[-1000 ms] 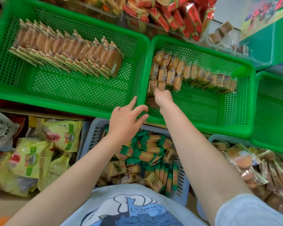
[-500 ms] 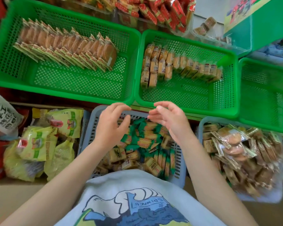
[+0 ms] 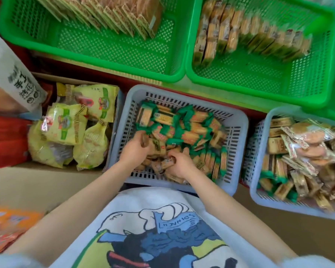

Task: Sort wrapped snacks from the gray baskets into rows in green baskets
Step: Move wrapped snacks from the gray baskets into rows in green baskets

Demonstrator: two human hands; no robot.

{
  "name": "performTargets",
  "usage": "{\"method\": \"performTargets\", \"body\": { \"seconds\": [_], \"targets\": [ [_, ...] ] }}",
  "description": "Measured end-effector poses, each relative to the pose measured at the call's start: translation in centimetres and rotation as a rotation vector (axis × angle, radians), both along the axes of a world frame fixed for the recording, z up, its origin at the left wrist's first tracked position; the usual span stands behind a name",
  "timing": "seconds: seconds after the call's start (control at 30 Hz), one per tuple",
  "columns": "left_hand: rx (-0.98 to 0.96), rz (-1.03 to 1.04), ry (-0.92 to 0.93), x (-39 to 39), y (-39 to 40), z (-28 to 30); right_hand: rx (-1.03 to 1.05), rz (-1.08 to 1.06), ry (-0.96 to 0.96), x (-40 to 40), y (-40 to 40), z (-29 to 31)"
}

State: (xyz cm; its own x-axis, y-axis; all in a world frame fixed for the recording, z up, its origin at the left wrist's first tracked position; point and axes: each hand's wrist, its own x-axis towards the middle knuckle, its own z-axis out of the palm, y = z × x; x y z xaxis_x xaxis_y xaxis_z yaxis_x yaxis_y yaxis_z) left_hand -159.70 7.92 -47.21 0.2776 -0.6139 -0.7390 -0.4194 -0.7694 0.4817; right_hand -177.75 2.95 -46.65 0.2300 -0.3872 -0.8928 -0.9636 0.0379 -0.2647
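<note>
Both hands are down in the middle gray basket [image 3: 238, 120], the left hand [image 3: 132, 150] gripping a brown wrapped snack [image 3: 144, 141] and the right hand [image 3: 179, 164] closing on another packet [image 3: 167, 162], below the two green baskets [image 3: 182, 74] holding rows.

Both hands [image 3: 135, 151] in near basket [image 3: 238, 132], snack rows [image 3: 249, 35] beyond.

A brown cardboard box [image 3: 46, 182] at the left holds yellow-green plastic snack bags [image 3: 66, 124] heaped together. A white printed bag [image 3: 14, 78] leans over its far left corner. Blurred orange packets [image 3: 6, 227] lie at the lower left edge.
</note>
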Motion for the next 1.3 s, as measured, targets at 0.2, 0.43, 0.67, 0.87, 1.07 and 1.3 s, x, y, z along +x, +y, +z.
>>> {"method": "performTargets", "body": {
  "seconds": [0.2, 0.43, 0.67, 0.87, 1.07, 1.3],
  "targets": [
    [0.049, 0.041, 0.022, -1.0, -1.9, -0.1, -0.056, -0.369, -0.138, -3.3, -1.7, 1.6],
    [0.142, 0.393, 0.503, -1.1, -3.2, 2.3, 0.071, -0.978, -0.488, -5.4, -4.8, 7.2],
    [-0.212, 0.514, 1.046, -1.3, -7.9, 11.0, -0.191, -0.956, -0.609, -4.0, -8.0, 12.4],
    [-0.333, 0.366, 0.942, -4.3, -12.8, 15.8, -0.246, -0.754, -0.672, -3.0, -10.8, 16.0],
    [-0.407, 0.270, 0.594, -5.0, -16.4, 16.1, -0.139, -0.818, -0.727, -2.8, -14.4, 17.6],
    [-0.556, -0.162, -0.175, -1.8, -19.6, 11.8, -0.449, -1.088, -0.469, -3.2, -21.0, 15.3]
  ]
}}
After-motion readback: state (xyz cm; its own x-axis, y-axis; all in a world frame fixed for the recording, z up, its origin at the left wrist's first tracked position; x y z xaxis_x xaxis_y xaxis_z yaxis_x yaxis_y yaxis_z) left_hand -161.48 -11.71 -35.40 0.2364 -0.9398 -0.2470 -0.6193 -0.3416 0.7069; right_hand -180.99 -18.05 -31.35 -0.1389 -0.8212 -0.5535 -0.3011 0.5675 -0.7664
